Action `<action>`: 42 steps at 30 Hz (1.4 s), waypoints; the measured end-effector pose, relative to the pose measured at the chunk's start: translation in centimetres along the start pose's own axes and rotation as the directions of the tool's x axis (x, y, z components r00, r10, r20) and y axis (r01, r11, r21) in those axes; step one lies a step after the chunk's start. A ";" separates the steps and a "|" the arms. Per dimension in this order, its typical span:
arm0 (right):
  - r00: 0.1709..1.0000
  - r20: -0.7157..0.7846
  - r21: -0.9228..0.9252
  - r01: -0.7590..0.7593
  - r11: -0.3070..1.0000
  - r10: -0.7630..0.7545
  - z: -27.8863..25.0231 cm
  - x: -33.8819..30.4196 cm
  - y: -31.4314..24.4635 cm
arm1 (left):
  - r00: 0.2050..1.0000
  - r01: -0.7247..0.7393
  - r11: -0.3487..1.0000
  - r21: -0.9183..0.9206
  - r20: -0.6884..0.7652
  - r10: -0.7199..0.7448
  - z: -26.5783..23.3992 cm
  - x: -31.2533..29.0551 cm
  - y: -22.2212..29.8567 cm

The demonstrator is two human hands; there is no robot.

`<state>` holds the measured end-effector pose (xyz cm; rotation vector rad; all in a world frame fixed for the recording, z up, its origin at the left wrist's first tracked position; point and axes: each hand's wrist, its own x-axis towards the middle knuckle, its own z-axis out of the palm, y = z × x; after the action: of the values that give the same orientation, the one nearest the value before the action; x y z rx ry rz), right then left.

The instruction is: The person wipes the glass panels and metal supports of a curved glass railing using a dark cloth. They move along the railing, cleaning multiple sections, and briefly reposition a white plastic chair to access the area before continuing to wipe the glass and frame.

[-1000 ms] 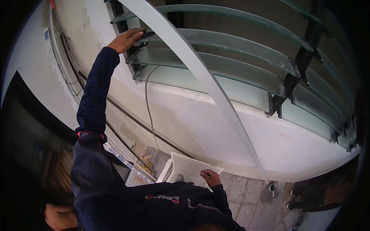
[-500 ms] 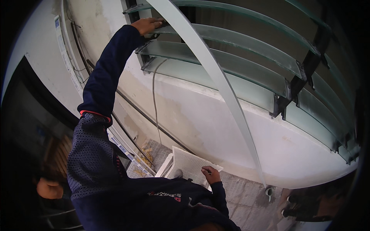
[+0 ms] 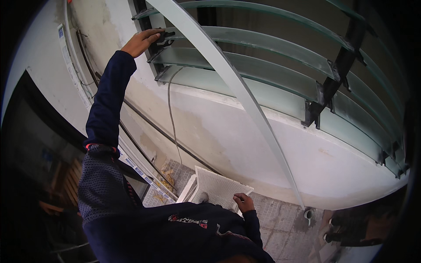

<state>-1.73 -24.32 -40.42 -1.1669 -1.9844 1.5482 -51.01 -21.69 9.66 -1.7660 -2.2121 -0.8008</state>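
Note:
My left hand (image 3: pixel 142 42) reaches up to the left end of a louvre window, its fingers stretched out against a black lever-like fitting (image 3: pixel 165 37) on the frame. Frosted glass slats (image 3: pixel 267 39) run to the right from there, tilted in black holders. Low in the middle, my right hand (image 3: pixel 244 203) is held near my body with the fingers curled together; whether anything is between them is hidden. Just beyond that hand stands a white perforated panel (image 3: pixel 217 186). A long pale flat strip (image 3: pixel 239 85) slants in front of the slats down to the floor.
A grey cable (image 3: pixel 172 109) hangs from the window down the wall. Dark pipes (image 3: pixel 149 118) and white lengths of trim (image 3: pixel 70 52) lean at the left. By the strip's foot is a small white cup-like thing (image 3: pixel 309 215). Dark shoes (image 3: pixel 331 236) show at the lower right.
My left hand has drawn back left and slightly down, uncovering the black fitting. My right hand is nearly still. A rounded shape at the lower left no longer shows.

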 end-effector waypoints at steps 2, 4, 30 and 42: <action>1.000 -0.002 -0.007 0.014 1.000 -0.014 -0.1 0.2 0.0 | 0.996 0.090 0.994 0.068 0.001 -0.091 -0.3 0.7 -1.0; 1.000 0.025 -0.030 0.008 1.000 -0.008 -0.1 0.3 0.1 | 0.996 0.074 0.968 0.241 0.026 -0.083 0.2 2.2 -1.8; 0.998 -0.050 0.033 0.032 0.999 -0.031 0.7 -0.4 1.8 | 0.999 0.013 0.973 0.232 0.039 -0.023 1.2 5.2 -6.6; 0.998 -0.065 -0.108 0.019 0.994 -0.026 -1.6 0.1 1.0 | 0.899 -0.408 0.912 -0.049 0.151 0.410 10.7 7.7 13.9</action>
<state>-0.27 -23.17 -40.80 -1.2162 -2.0513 1.3887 -38.00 -7.69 8.38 -2.2636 -1.8126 -0.5995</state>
